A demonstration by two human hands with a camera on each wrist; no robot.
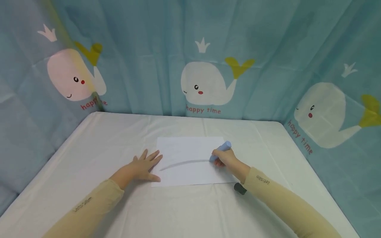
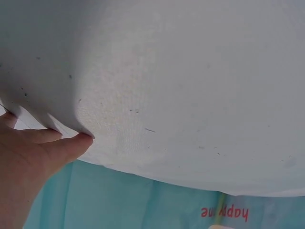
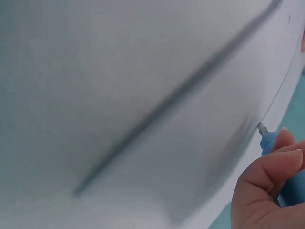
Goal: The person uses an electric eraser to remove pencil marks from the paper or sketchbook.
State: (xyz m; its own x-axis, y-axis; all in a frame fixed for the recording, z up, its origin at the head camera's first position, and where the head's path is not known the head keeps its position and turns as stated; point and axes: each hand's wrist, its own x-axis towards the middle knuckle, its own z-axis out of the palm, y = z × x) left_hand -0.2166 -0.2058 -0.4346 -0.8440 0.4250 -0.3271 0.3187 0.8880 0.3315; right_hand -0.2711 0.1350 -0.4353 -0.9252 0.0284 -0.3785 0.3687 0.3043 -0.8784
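A white sheet of paper (image 1: 190,145) lies on the white-covered table. Across it runs a thin grey curved line (image 1: 184,162), rising from the left and ending at the marker's tip. My right hand (image 1: 227,157) pinches a thick light-blue marker (image 1: 224,146), its tip down on the paper. In the right wrist view, the thumb and fingers wrap the marker (image 3: 268,138), whose grey tip touches the surface. My left hand (image 1: 144,168) rests with spread fingers on the paper's left edge. In the left wrist view, its fingertips (image 2: 85,138) touch the white surface.
The white tablecloth (image 1: 178,211) surrounds the paper. A small dark object (image 1: 239,188) sits under the right sleeve, at the paper's lower right corner. Blue curtains (image 1: 143,66) with whale prints stand behind the table and along both sides.
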